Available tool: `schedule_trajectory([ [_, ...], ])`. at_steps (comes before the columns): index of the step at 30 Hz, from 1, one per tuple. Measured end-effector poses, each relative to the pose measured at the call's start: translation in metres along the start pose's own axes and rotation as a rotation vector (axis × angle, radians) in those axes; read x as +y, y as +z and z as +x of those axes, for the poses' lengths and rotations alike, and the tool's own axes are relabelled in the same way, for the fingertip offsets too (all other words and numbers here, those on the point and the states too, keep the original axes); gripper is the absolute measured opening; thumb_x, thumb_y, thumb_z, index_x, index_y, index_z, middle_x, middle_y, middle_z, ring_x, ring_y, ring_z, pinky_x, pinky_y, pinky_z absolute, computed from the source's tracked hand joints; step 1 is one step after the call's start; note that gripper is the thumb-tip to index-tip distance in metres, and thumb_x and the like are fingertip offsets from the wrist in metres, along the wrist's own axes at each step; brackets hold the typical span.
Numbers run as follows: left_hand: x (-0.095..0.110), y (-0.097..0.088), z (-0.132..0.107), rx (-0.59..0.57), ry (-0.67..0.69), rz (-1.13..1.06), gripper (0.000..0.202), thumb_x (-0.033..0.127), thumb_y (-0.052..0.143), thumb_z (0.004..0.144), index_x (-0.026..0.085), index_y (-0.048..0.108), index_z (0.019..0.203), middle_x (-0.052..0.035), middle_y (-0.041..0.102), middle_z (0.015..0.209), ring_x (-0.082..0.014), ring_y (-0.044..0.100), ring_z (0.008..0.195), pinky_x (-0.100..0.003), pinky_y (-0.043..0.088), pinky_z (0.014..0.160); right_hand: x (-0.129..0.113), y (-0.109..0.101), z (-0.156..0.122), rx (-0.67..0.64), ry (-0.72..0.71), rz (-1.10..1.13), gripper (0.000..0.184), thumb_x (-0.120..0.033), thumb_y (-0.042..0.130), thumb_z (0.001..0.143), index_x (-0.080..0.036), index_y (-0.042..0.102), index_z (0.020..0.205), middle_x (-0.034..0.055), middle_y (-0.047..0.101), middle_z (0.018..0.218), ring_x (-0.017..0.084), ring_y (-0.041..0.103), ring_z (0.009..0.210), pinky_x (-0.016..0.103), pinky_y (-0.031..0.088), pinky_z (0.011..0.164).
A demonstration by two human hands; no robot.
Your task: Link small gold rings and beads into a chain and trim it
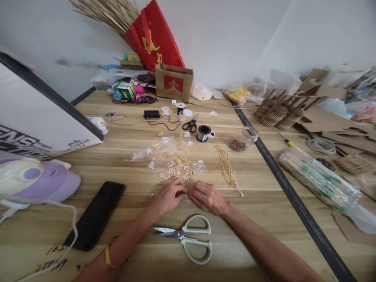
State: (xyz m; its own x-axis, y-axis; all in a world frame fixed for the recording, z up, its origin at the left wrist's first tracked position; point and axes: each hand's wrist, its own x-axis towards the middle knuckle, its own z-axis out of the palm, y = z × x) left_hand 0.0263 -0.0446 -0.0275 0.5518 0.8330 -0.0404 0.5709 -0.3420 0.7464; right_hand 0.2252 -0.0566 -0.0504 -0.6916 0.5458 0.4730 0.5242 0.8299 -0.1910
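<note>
My left hand [170, 196] and my right hand [209, 197] meet over the wooden table, fingertips pinched close together. Between them shows a tiny shiny piece, too small to name. Just beyond my fingers spreads a loose pile of gold and silver jewelry findings [179, 168]. Gold chains [226, 170] lie to the right of my right hand. Nearer to me, below both hands, rest white-handled scissors [182, 235], blades pointing left and slightly apart.
At the left are a black phone [98, 215], a purple and white device [44, 180] and a large box [44, 117]. Farther back sit a wire spool [203, 133], black scissors [190, 124] and a bead container [239, 144]. Wrapped sticks [319, 178] lie right of a dark strip [289, 192].
</note>
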Motion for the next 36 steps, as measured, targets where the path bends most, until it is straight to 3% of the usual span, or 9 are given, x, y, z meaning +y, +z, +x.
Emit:
schedule_trajectory([
  [4, 0.000, 0.001, 0.000, 0.019, 0.015, -0.040, 0.011, 0.011, 0.059, 0.078, 0.015, 0.069, 0.078, -0.0052, 0.060, 0.090, -0.0172, 0.059, 0.086, -0.026, 0.043, 0.078, 0.000, 0.000, 0.001, 0.008, -0.003, 0.002, 0.018, -0.018, 0.046, 0.093, -0.015, 0.060, 0.081, 0.0033, 0.052, 0.071, 0.014, 0.047, 0.067, 0.025, 0.037, 0.057],
  [16, -0.007, 0.005, 0.000, 0.085, 0.018, -0.107, 0.009, 0.008, 0.058, 0.074, 0.013, 0.065, 0.071, -0.0042, 0.065, 0.076, -0.0141, 0.057, 0.069, -0.023, 0.042, 0.064, 0.000, 0.003, 0.001, 0.020, 0.045, 0.015, 0.026, -0.021, 0.044, 0.095, -0.016, 0.059, 0.074, 0.0036, 0.053, 0.069, 0.015, 0.047, 0.066, 0.026, 0.036, 0.054],
  [25, -0.018, 0.010, -0.001, 0.095, -0.071, -0.296, 0.008, 0.015, 0.058, 0.073, 0.013, 0.065, 0.070, -0.0008, 0.063, 0.062, -0.0102, 0.053, 0.054, -0.019, 0.039, 0.052, 0.000, 0.003, 0.002, 0.018, 0.072, 0.061, 0.016, -0.021, 0.046, 0.094, -0.016, 0.060, 0.090, 0.0044, 0.056, 0.075, 0.015, 0.050, 0.071, 0.026, 0.040, 0.057],
  [36, -0.021, 0.007, 0.001, 0.066, -0.103, -0.388, 0.009, 0.018, 0.060, 0.071, 0.012, 0.065, 0.069, -0.0022, 0.064, 0.063, -0.0117, 0.055, 0.058, -0.021, 0.041, 0.056, -0.004, 0.003, 0.007, 0.081, 0.180, 0.198, 0.016, -0.023, 0.045, 0.095, -0.018, 0.059, 0.099, 0.0061, 0.058, 0.084, 0.015, 0.057, 0.074, 0.025, 0.048, 0.064],
])
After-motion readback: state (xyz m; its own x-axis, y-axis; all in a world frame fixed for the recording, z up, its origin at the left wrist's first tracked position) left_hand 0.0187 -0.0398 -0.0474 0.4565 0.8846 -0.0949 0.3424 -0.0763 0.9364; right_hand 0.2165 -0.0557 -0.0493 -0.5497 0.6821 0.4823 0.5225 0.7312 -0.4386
